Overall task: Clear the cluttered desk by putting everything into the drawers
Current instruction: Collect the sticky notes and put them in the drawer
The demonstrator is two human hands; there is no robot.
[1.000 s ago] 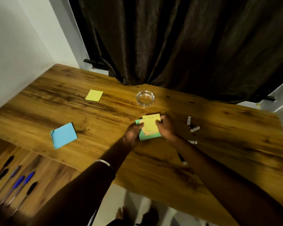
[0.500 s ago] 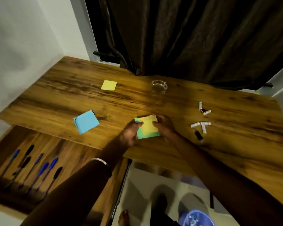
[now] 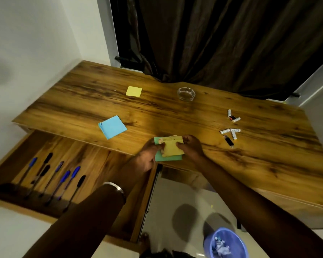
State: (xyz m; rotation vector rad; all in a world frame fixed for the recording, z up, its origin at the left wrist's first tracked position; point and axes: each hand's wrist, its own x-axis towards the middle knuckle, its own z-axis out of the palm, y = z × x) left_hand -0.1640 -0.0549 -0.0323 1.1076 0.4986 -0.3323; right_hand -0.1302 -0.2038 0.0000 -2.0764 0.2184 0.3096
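Both hands hold a small stack of sticky notes [image 3: 171,148], yellow on top of green, right at the desk's [image 3: 175,114] front edge. My left hand [image 3: 147,155] grips the stack's left side and my right hand [image 3: 191,146] its right side. A blue sticky pad [image 3: 112,127] and a yellow sticky pad [image 3: 134,91] lie further left on the desk. An open drawer [image 3: 101,161] at the lower left holds several blue and black pens [image 3: 63,181].
A glass ashtray [image 3: 186,93] sits near the back. Several small batteries [image 3: 230,130] and a black lighter [image 3: 228,140] lie at the right. A dark curtain [image 3: 222,38] hangs behind. A blue waste bin [image 3: 225,243] stands on the floor below.
The stack has come toward the desk's front edge in both hands. The view has pulled back, and more of the open drawer and the floor shows.
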